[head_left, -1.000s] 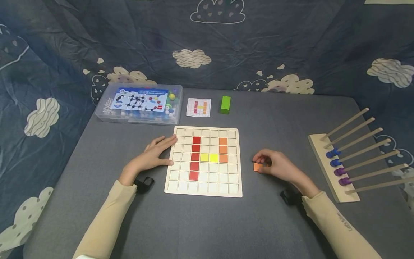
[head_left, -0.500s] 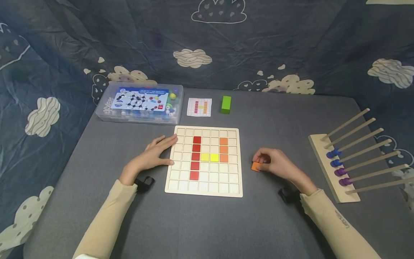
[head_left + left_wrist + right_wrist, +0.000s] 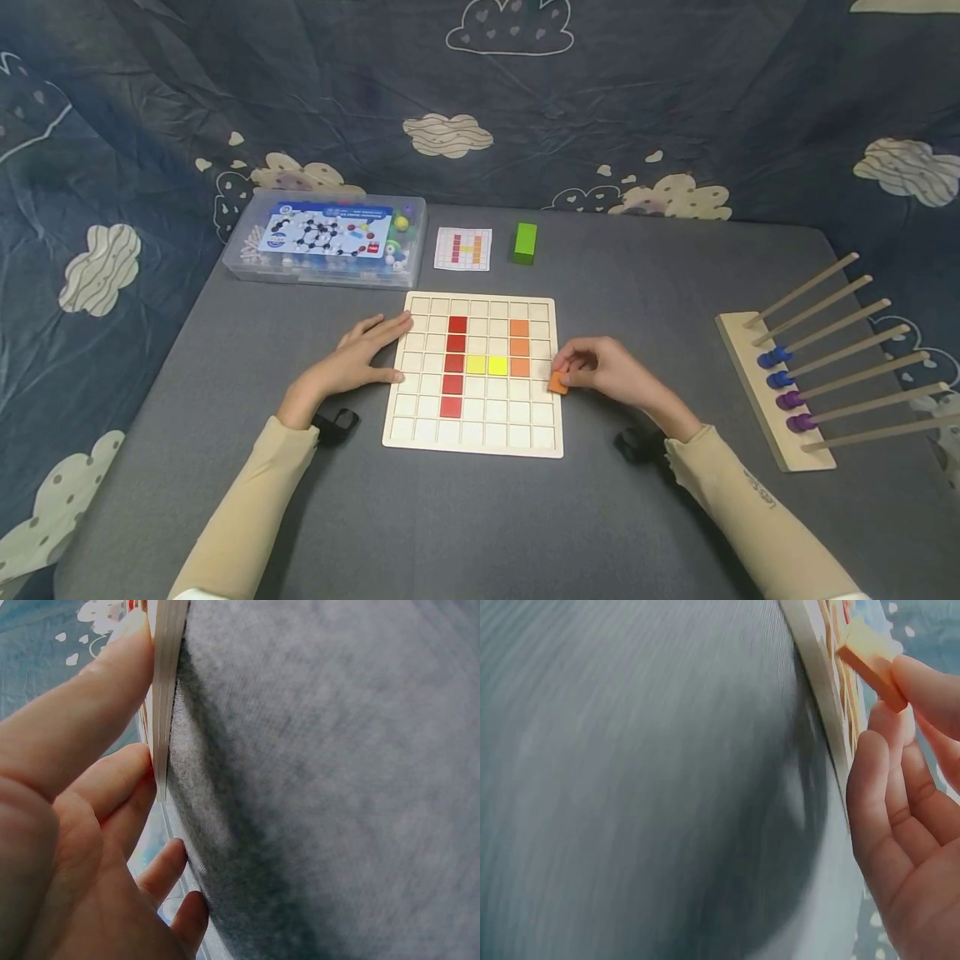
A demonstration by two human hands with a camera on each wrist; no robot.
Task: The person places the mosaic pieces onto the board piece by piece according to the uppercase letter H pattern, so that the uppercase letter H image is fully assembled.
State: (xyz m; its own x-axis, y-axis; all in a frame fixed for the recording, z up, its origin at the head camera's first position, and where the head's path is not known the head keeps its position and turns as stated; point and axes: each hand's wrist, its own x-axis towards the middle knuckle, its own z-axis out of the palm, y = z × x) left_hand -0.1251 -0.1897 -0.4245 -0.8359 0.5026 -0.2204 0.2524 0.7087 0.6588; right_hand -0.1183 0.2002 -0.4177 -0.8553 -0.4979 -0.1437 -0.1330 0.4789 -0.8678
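Note:
A pale wooden grid board (image 3: pixel 432 429) lies on the table, with a column of red tiles (image 3: pixel 454 343), two yellow tiles (image 3: pixel 497 365) and three orange tiles (image 3: pixel 519 347) in its cells. My left hand (image 3: pixel 341 362) rests at the board's left edge, fingers spread and fairly straight; the left wrist view shows thumb and fingertips against the board's edge (image 3: pixel 166 697). Between thumb and fingers my right hand (image 3: pixel 611 371) pinches a loose orange tile (image 3: pixel 557 382) over the board's right edge. In the right wrist view that tile (image 3: pixel 874 666) is tilted.
Behind the board are a small pattern card (image 3: pixel 462 249), a green block (image 3: pixel 525 243) and a clear plastic case (image 3: pixel 322 242) of molecule-model parts. At the right stands a wooden peg rack (image 3: pixel 776 392) with slanting rods and blue and purple beads.
My right hand has lifted the orange tile off the table and carried it left to the board's right edge. The left hand has stayed in place.

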